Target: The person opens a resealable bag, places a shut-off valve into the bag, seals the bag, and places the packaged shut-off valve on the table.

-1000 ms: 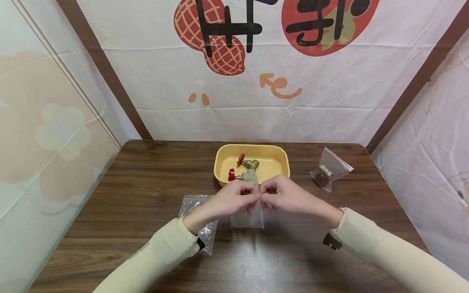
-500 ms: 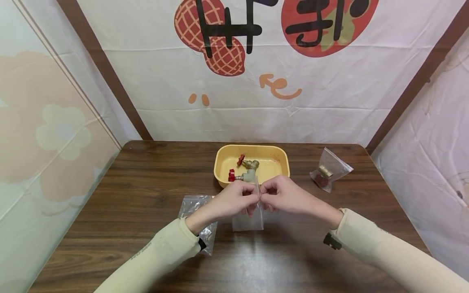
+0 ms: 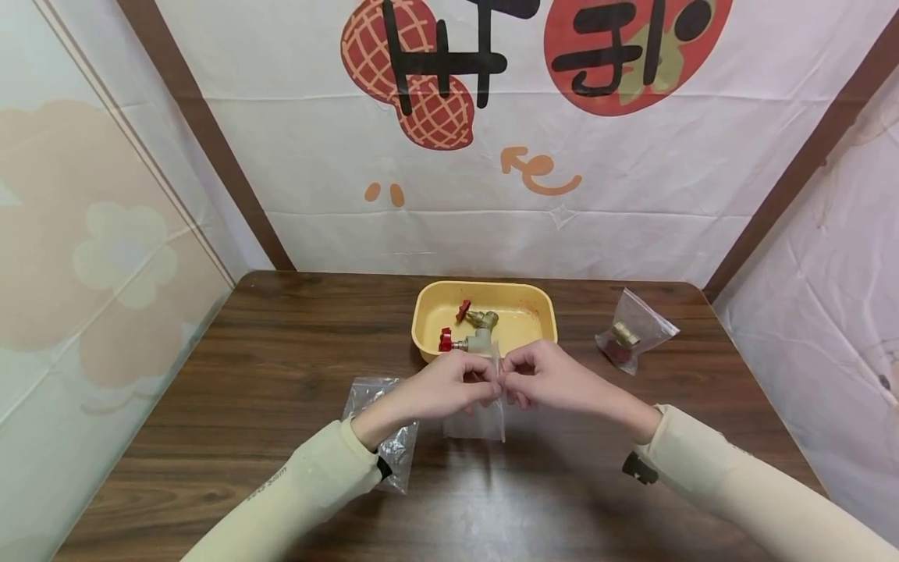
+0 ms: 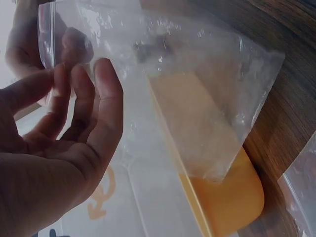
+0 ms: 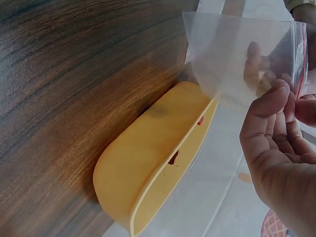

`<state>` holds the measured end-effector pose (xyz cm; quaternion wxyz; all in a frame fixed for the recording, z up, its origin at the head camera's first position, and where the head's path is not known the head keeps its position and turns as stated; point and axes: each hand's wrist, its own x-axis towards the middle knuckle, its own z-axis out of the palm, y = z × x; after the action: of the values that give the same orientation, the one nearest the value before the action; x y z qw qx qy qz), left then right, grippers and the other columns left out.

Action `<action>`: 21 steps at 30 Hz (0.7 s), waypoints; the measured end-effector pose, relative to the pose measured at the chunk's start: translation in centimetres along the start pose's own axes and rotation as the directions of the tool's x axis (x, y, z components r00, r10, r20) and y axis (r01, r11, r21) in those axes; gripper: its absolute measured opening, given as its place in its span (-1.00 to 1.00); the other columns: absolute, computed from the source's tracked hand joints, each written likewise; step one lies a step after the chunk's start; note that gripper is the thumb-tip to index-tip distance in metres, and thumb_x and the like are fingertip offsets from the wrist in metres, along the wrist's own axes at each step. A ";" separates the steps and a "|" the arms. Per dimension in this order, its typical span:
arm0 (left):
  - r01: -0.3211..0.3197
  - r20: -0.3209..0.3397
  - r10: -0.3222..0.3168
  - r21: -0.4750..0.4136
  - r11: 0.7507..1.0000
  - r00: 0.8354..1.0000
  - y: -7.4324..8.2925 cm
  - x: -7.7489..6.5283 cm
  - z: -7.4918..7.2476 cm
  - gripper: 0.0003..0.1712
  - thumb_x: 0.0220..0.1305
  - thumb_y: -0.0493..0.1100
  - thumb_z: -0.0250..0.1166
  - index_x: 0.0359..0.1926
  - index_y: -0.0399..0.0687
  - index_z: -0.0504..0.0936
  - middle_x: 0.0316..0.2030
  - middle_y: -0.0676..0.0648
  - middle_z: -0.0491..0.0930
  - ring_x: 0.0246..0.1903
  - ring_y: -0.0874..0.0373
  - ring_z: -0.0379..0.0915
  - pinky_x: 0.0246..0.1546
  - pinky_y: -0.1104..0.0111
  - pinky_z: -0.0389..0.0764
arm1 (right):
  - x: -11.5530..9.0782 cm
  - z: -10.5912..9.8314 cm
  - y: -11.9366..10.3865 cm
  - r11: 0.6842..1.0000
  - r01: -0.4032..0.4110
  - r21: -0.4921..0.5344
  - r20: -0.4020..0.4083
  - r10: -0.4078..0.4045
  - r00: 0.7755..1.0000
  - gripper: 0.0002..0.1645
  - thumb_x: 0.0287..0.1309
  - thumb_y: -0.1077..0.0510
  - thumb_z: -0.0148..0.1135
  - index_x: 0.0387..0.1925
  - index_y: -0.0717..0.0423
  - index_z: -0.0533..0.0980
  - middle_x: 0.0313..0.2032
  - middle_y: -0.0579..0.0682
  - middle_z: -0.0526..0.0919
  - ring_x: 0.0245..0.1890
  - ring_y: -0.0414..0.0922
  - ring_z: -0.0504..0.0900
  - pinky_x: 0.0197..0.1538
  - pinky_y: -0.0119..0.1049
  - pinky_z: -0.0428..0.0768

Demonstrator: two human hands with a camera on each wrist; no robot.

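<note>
Both hands meet at the zip edge of a clear zip-lock bag (image 3: 477, 425) in front of the tub. My left hand (image 3: 449, 382) pinches that edge between thumb and fingers. From the other side, the fingertips of my right hand (image 3: 551, 378) pinch the same edge. In the right wrist view, a red line runs along the zip, and the bag (image 5: 222, 49) looks flat with nothing inside. Just beyond the hands stands a yellow tub (image 3: 485, 285). It holds a brass valve (image 3: 481, 318) and a grey valve (image 3: 480, 341), each with a red handwheel.
Another clear zip-lock bag (image 3: 367, 394) lies on the wooden table (image 3: 281, 367), partly under the left forearm. Toward the back right lies a bag (image 3: 649, 324) containing a brass valve (image 3: 623, 334) with a dark red part. A printed cloth (image 3: 337, 242) hangs behind the table.
The hands stay in nearly the same place on the bag. My left fingertips have shifted slightly toward the right hand. The head view has tilted a little.
</note>
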<state>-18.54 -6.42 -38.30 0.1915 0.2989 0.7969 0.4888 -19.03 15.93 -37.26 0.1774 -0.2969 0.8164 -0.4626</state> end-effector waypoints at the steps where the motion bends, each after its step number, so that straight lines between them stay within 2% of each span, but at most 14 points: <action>1: 0.003 -0.011 -0.003 -0.003 1.000 1.000 0.0 0.0 0.0 -0.85 0.44 -0.25 0.26 -0.32 -0.17 0.67 -0.40 0.00 0.63 -0.43 0.13 0.59 -0.34 0.01 0.74 | 0.0 0.0 0.0 1.000 -0.004 -0.006 -0.003 0.004 1.000 -0.73 0.41 0.28 0.14 -0.42 0.13 0.65 -0.64 -0.06 0.57 -0.60 -0.17 0.51 -0.51 -0.39 0.46; 3: 0.015 -0.036 -0.016 -0.016 1.000 0.999 0.0 0.0 0.1 -0.83 0.41 -0.27 0.24 -0.38 -0.16 0.63 -0.39 0.02 0.58 -0.41 0.13 0.58 -0.32 -0.01 0.74 | 0.0 0.0 0.0 1.000 -0.013 -0.014 -0.009 0.013 1.000 -0.73 0.39 0.28 0.14 -0.44 0.14 0.65 -0.63 -0.08 0.57 -0.60 -0.19 0.51 -0.50 -0.38 0.48; 7: 0.043 -0.080 -0.045 -0.019 0.999 0.996 0.1 0.0 0.3 -0.77 0.35 -0.31 0.18 -0.50 -0.09 0.49 -0.44 0.04 0.46 -0.44 0.16 0.54 -0.36 0.09 0.75 | 0.1 -0.1 -0.1 0.999 -0.022 -0.041 -0.021 0.021 1.000 -0.72 0.35 0.29 0.13 -0.49 0.15 0.63 -0.64 -0.09 0.56 -0.61 -0.20 0.50 -0.52 -0.37 0.49; 9: 0.057 -0.089 -0.058 -0.017 0.998 0.994 0.3 0.0 0.3 -0.75 0.35 -0.31 0.17 -0.51 -0.07 0.46 -0.44 0.04 0.47 -0.43 0.14 0.55 -0.36 0.13 0.75 | 0.1 -0.2 -0.1 0.999 -0.018 -0.050 -0.032 0.017 0.999 -0.72 0.34 0.30 0.13 -0.50 0.14 0.62 -0.65 -0.10 0.55 -0.63 -0.21 0.49 -0.53 -0.37 0.50; 11: 0.056 -0.085 -0.056 0.001 0.998 0.995 0.3 0.1 0.3 -0.75 0.34 -0.31 0.17 -0.52 -0.07 0.46 -0.44 0.04 0.49 -0.45 0.15 0.56 -0.37 0.14 0.74 | 0.1 -0.1 -0.2 0.999 -0.009 -0.045 -0.039 0.007 0.999 -0.73 0.34 0.30 0.14 -0.48 0.15 0.62 -0.64 -0.10 0.55 -0.62 -0.21 0.49 -0.53 -0.37 0.49; 15: 0.032 -0.054 -0.029 0.052 0.998 0.998 0.4 0.3 0.3 -0.76 0.37 -0.29 0.20 -0.49 -0.08 0.52 -0.40 0.06 0.59 -0.52 0.15 0.57 -0.43 0.30 0.67 | 0.1 0.0 -0.4 1.000 0.009 -0.023 -0.037 -0.010 0.999 -0.74 0.42 0.27 0.15 -0.42 0.16 0.63 -0.62 -0.09 0.55 -0.60 -0.20 0.50 -0.51 -0.39 0.47; 21: 0.003 -0.040 0.000 0.071 0.997 0.999 0.4 0.1 0.1 -0.77 0.42 -0.24 0.22 -0.44 -0.09 0.58 -0.38 0.07 0.57 -0.53 0.14 0.56 -0.48 0.40 0.61 | 0.2 0.1 -0.3 1.000 -0.001 -0.023 -0.029 0.000 1.000 -0.70 0.49 0.23 0.14 -0.41 0.10 0.65 -0.63 -0.06 0.57 -0.60 -0.19 0.52 -0.51 -0.40 0.47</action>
<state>-18.44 -6.09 -37.98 0.1654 0.2951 0.8176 0.4658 -19.02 15.62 -37.02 0.1621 -0.2920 0.8241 -0.4576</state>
